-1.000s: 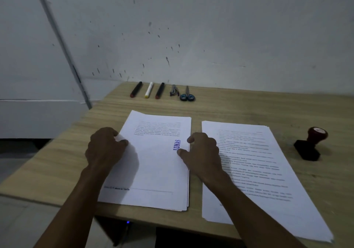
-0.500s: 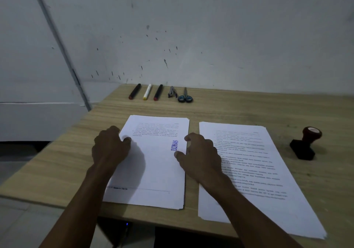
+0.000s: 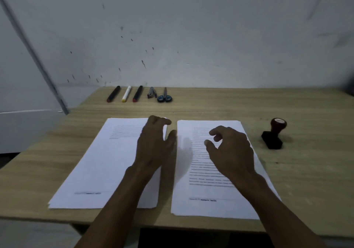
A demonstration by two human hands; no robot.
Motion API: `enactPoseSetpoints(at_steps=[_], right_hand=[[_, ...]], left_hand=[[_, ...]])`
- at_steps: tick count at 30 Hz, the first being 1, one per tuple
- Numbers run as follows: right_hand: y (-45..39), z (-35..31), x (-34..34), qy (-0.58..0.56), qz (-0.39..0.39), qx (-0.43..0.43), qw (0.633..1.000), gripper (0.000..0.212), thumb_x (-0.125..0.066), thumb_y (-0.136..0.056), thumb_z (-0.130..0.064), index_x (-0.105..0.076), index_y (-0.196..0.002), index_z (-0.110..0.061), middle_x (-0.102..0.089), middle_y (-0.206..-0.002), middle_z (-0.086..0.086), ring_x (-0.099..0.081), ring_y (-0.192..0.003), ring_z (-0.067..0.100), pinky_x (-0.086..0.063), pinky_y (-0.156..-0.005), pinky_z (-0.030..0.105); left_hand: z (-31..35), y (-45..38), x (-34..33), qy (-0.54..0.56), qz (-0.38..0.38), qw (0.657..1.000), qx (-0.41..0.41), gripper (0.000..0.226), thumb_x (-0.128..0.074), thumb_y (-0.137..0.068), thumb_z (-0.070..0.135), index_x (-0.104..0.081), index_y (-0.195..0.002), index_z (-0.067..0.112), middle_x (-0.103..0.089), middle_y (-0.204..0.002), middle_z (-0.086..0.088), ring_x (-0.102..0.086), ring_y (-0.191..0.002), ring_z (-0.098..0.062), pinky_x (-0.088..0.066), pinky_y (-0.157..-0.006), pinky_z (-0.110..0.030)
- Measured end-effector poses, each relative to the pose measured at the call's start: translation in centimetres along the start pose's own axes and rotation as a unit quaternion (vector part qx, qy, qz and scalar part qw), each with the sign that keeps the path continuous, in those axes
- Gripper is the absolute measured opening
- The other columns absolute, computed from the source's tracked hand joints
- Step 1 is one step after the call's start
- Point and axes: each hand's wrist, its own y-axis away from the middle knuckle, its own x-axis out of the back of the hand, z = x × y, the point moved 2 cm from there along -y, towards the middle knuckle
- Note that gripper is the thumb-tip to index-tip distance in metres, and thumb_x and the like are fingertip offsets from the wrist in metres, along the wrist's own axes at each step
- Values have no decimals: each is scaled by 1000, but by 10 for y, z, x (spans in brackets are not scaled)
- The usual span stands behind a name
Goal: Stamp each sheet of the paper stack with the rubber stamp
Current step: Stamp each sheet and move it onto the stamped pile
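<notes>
Pale wooden desk (image 3: pixel 220 107) is filling the frame's lower half. Both hands are leaving the left-hand white paper pile (image 3: pixel 107 163): the left hand (image 3: pixel 153 142) is hovering loosely spread at its right edge, the right hand (image 3: pixel 231 150) is hanging empty, fingers relaxed, over the right-hand printed paper stack (image 3: pixel 203 190). Judging by this, another sheet is next; the black-based, red-knobbed rubber stamp (image 3: pixel 273 135) is standing at centre right.

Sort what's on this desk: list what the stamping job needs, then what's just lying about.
For the job:
rubber stamp
left paper stack
right paper stack

Lying about, along the far edge:
two black markers
white marker
small grey tool
scissors
</notes>
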Motion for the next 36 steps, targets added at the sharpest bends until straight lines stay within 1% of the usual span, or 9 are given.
enactPoseSetpoints(at_steps=[6,9,13,17,19,25,29,33,36], right_hand=[[-13,61,33,31,68,-30,997,21,-71,-84,-20,-69,-104,-17,-67,-95,0,-55,-76,10,-42,-65,27],[-19,81,48,43,103,-65,992,21,-71,-82,-18,-67,-103,-17,-66,-93,3,-62,-83,22,-48,-67,32],[-28,102,66,50,172,-124,976,36,-75,-77,-20,-48,-101,-17,-59,-100,7,-60,-88,34,-40,-65,34],[-46,118,73,81,114,-154,978,72,-81,-71,-39,-37,-125,-21,-52,-117,12,-59,-100,39,-43,-72,39],[-55,124,73,104,65,-167,978,79,-78,-72,-49,-35,-134,-25,-51,-122,13,-56,-108,39,-45,-81,43],[-67,131,71,144,31,-153,977,38,-65,-86,-47,-52,-109,-19,-64,-105,11,-60,-96,35,-39,-72,34],[-64,125,73,101,63,-104,987,30,-59,-91,-43,-46,-102,-18,-62,-94,3,-60,-89,32,-38,-68,34],[-46,104,67,1,58,-14,998,25,-58,-92,-42,-41,-96,-24,-54,-74,-16,-60,-71,19,-47,-61,36],[-34,92,58,-27,49,50,997,20,-59,-93,-35,-42,-98,-26,-59,-71,-10,-61,-64,15,-50,-55,36]], left_hand=[[50,-1,-56,46,-61,994,-76,27,-69,-84,22,-65,-108,12,-58,-109,-1,-59,-94,-18,-49,-78,-34],[66,-3,-75,60,-84,991,-86,27,-68,-84,25,-64,-109,14,-55,-108,3,-57,-95,-16,-49,-79,-33],[79,-6,-93,67,-112,987,-94,27,-67,-85,28,-63,-109,18,-53,-109,8,-56,-95,-11,-49,-79,-32],[83,-10,-104,66,-120,986,-93,27,-68,-84,28,-63,-110,18,-53,-109,8,-57,-96,-12,-48,-79,-30],[82,-11,-107,62,-123,986,-89,28,-68,-84,28,-63,-110,19,-54,-110,8,-57,-97,-12,-49,-80,-31],[78,-10,-110,53,-129,987,-81,28,-68,-85,27,-64,-110,17,-55,-109,5,-56,-100,-14,-48,-83,-32],[74,-10,-111,26,-147,985,-89,31,-67,-85,34,-63,-112,20,-58,-117,4,-50,-112,-15,-42,-93,-33],[72,-7,-117,-35,-223,968,-108,47,-61,-81,58,-61,-121,32,-53,-134,10,-37,-129,-15,-33,-102,-39],[67,-1,-122,-55,-258,959,-101,55,-55,-80,67,-57,-126,37,-45,-144,9,-31,-135,-15,-26,-107,-41]])
